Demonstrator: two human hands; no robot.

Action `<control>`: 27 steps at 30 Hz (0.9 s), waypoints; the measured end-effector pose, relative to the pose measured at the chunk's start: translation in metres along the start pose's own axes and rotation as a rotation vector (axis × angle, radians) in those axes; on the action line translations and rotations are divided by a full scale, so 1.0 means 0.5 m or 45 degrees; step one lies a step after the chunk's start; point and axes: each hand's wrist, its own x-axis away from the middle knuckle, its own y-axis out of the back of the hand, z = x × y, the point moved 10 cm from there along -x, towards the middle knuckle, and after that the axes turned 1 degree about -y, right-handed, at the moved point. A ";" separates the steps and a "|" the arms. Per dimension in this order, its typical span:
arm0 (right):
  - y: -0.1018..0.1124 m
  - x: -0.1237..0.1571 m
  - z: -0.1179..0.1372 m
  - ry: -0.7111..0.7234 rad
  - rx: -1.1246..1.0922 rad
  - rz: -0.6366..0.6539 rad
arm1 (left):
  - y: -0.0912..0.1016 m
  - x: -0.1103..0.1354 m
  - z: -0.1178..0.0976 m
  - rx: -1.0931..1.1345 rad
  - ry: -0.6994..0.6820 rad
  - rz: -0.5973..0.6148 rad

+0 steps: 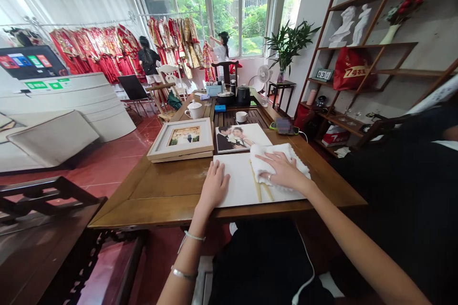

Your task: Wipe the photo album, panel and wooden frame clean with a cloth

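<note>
A plain white board [234, 176] lies flat near the table's front edge. My left hand [213, 185] rests flat on its left edge, fingers extended and holding nothing. On the board's right part is a bunched white cloth [288, 153]. My right hand [282, 170] lies over the cloth with fingers spread, pressing on it. Two narrow pale yellow strips [256, 187] stick out from beneath the cloth toward me; what they belong to is hidden. Just beyond lies a photo print [238, 138] of a couple. To the left, light wooden picture frames [181, 140] are stacked, the top one holding a photo.
The wooden table [161, 200] also bears a lidded white cup [194, 108], a small white bowl [241, 116], a blue box [220, 108], a black pot [243, 94] and a phone on a cable. Shelves [379, 45] stand right. Two people are near garment racks behind.
</note>
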 end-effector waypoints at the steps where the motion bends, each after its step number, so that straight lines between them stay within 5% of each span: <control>1: -0.001 -0.024 0.000 -0.013 -0.014 0.026 | 0.000 0.000 0.000 0.005 -0.005 -0.008; 5: -0.001 -0.100 0.020 -0.004 -0.049 0.078 | 0.000 -0.001 0.001 0.015 -0.011 -0.014; 9: -0.006 -0.107 0.068 0.133 -0.032 0.084 | -0.001 -0.001 0.002 0.006 0.010 -0.001; 21: -0.003 0.129 0.149 0.478 -0.067 0.074 | -0.001 -0.001 -0.003 -0.015 0.018 -0.001; 27: 0.002 0.125 0.089 0.330 -0.085 0.031 | -0.002 0.002 -0.009 -0.021 0.037 -0.004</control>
